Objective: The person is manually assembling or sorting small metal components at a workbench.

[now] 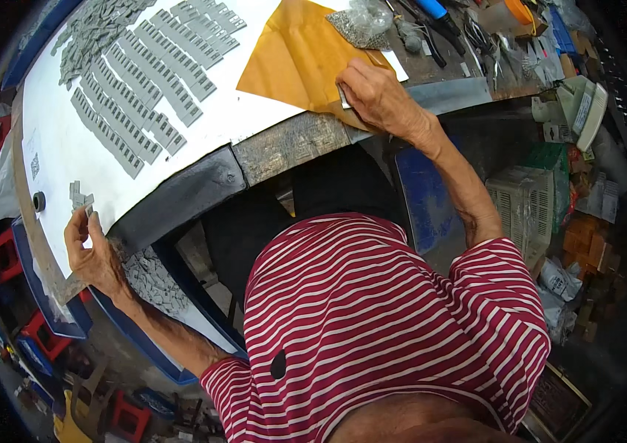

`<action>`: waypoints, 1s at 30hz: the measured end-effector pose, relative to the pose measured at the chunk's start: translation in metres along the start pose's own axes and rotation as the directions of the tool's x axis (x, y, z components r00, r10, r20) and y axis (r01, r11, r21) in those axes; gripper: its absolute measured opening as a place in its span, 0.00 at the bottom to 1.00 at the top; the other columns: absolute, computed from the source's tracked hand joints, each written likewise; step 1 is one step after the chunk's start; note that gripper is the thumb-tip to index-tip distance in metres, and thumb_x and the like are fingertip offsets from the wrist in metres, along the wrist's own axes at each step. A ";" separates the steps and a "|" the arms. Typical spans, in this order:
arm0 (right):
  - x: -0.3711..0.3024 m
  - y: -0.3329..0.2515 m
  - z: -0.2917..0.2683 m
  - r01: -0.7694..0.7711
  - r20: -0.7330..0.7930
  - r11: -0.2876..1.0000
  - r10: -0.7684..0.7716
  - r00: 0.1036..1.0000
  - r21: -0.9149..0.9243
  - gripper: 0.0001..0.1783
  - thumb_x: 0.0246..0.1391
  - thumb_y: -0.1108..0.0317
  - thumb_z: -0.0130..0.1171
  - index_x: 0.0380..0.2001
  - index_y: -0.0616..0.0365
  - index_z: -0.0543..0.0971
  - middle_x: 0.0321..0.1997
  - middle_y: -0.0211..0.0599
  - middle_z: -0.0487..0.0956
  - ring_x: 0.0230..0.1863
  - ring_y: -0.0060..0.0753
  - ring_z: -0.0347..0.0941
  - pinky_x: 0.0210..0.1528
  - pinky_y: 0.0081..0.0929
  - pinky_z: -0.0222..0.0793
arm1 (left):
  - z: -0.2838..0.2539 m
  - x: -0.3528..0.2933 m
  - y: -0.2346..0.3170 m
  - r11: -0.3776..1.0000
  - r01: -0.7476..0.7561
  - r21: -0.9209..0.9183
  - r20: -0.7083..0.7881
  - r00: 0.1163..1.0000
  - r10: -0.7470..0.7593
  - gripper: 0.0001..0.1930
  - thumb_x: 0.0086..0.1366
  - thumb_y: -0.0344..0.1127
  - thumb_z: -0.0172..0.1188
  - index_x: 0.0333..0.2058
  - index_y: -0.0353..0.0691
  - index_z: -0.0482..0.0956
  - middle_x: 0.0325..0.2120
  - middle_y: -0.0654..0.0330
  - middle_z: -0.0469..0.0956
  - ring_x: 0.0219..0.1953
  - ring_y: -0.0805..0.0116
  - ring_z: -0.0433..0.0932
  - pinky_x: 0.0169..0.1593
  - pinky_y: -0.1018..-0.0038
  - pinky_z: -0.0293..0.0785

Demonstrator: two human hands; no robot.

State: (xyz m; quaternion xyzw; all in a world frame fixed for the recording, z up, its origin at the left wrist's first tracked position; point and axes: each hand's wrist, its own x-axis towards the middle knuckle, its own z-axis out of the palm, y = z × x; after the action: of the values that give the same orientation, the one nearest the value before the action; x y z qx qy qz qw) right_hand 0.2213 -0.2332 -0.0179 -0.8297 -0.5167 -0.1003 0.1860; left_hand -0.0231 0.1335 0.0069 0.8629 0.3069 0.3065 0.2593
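My left hand (pixel 96 255) is at the near left end of the white-covered table (pixel 251 122), thumb and fingers pinched on a small flat grey piece. A few more loose grey pieces (pixel 77 192) lie just past the fingertips. To the right, my right hand (pixel 380 96) is closed over the near edge of an orange-brown paper sheet (pixel 284 59). A bit of something whitish shows at its fingertips, too small to name. Between the hands, grey pieces with dark slots (pixel 132 96) lie in several slanting rows, with a heap of grey pieces (pixel 99 33) behind them.
A small black ring (pixel 39 201) sits near the left edge. Beyond the paper are a clear bag of small metal parts (pixel 361 28) and a blue-handled tool (pixel 432 9). Below the left forearm is a blue bin of grey pieces (pixel 155 284). A pale plastic crate (pixel 524 207) stands right.
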 end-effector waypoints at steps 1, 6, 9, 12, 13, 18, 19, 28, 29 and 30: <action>0.000 0.001 0.001 0.009 0.015 0.999 -0.009 1.000 -0.033 0.05 0.44 0.79 0.53 0.26 0.64 0.69 0.22 0.41 0.66 0.24 0.41 0.68 0.25 0.30 0.65 | -0.001 -0.002 0.007 1.000 -0.004 -0.024 -0.018 1.000 0.003 0.10 0.56 0.29 0.57 0.38 0.34 0.77 0.31 0.57 0.77 0.35 0.70 0.74 0.41 0.74 0.69; 0.004 0.003 0.001 0.063 0.006 0.997 -0.063 0.998 -0.041 0.05 0.44 0.79 0.53 0.26 0.64 0.68 0.22 0.41 0.67 0.24 0.41 0.68 0.24 0.30 0.65 | -0.004 -0.011 0.032 0.983 0.047 -0.175 -0.061 0.996 -0.058 0.10 0.56 0.30 0.58 0.37 0.34 0.77 0.31 0.57 0.78 0.35 0.71 0.74 0.41 0.75 0.69; 0.001 0.009 -0.001 0.075 0.022 0.997 -0.075 0.997 -0.030 0.05 0.44 0.80 0.52 0.26 0.64 0.68 0.23 0.41 0.67 0.24 0.41 0.68 0.25 0.30 0.65 | 0.004 -0.015 0.041 0.972 0.047 -0.228 -0.076 0.995 -0.066 0.10 0.56 0.30 0.58 0.38 0.35 0.77 0.31 0.58 0.77 0.35 0.71 0.74 0.41 0.76 0.70; 0.008 0.010 0.002 0.111 0.042 0.994 -0.110 0.993 -0.019 0.05 0.43 0.80 0.52 0.26 0.64 0.68 0.23 0.41 0.67 0.25 0.41 0.68 0.25 0.31 0.65 | -0.005 -0.022 0.049 0.963 0.075 -0.260 -0.077 0.992 -0.098 0.10 0.56 0.29 0.58 0.38 0.35 0.77 0.31 0.58 0.77 0.35 0.71 0.74 0.41 0.77 0.70; 0.006 0.010 0.002 0.095 0.052 0.995 -0.093 0.994 -0.029 0.05 0.43 0.80 0.52 0.26 0.63 0.68 0.23 0.41 0.67 0.25 0.41 0.68 0.26 0.31 0.65 | -0.002 -0.023 0.051 0.964 0.071 -0.256 -0.060 0.994 -0.089 0.10 0.56 0.29 0.58 0.38 0.35 0.77 0.31 0.59 0.77 0.35 0.71 0.74 0.41 0.77 0.69; 0.004 0.010 0.002 0.089 -0.006 0.996 -0.089 0.996 0.011 0.05 0.42 0.79 0.52 0.26 0.63 0.68 0.23 0.41 0.67 0.24 0.41 0.68 0.25 0.31 0.65 | 0.008 -0.027 0.050 0.964 0.079 -0.255 0.001 0.997 -0.081 0.09 0.56 0.28 0.58 0.37 0.35 0.77 0.31 0.61 0.77 0.35 0.74 0.73 0.41 0.79 0.69; 0.005 0.010 0.002 0.077 -0.027 0.997 -0.076 0.997 0.029 0.06 0.42 0.79 0.52 0.26 0.63 0.68 0.22 0.41 0.68 0.24 0.41 0.68 0.25 0.31 0.64 | 0.009 -0.029 0.052 0.964 0.078 -0.253 -0.001 0.997 -0.081 0.09 0.56 0.28 0.58 0.37 0.35 0.77 0.31 0.61 0.77 0.35 0.74 0.73 0.41 0.79 0.69; 0.005 0.012 -0.002 0.073 -0.016 0.990 -0.071 0.997 0.122 0.06 0.42 0.79 0.51 0.27 0.63 0.68 0.22 0.41 0.68 0.23 0.41 0.68 0.24 0.31 0.64 | 0.018 -0.034 0.066 0.963 0.054 -0.263 0.024 0.998 -0.049 0.09 0.56 0.28 0.58 0.37 0.36 0.77 0.30 0.62 0.76 0.33 0.75 0.73 0.41 0.79 0.69; 0.005 0.012 -0.002 0.072 -0.016 0.990 -0.071 0.997 0.123 0.06 0.42 0.79 0.51 0.27 0.63 0.68 0.22 0.41 0.68 0.23 0.41 0.68 0.24 0.31 0.64 | 0.019 -0.035 0.067 0.961 0.065 -0.269 0.032 0.998 -0.059 0.09 0.56 0.28 0.58 0.37 0.36 0.77 0.29 0.62 0.76 0.33 0.75 0.72 0.41 0.79 0.69; 0.005 0.013 -0.002 0.063 -0.008 0.989 -0.062 0.998 0.135 0.06 0.42 0.79 0.51 0.26 0.63 0.68 0.22 0.41 0.68 0.23 0.41 0.68 0.24 0.31 0.64 | 0.020 -0.036 0.068 0.958 0.076 -0.275 0.040 0.997 -0.068 0.09 0.56 0.28 0.58 0.36 0.36 0.77 0.28 0.63 0.75 0.33 0.76 0.72 0.40 0.80 0.69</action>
State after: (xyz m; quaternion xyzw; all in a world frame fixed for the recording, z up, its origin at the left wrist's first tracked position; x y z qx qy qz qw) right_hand 0.2350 -0.2346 -0.0166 -0.7985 -0.5476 -0.0727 0.2395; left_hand -0.0059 0.0575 0.0234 0.8110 0.2884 0.3238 0.3928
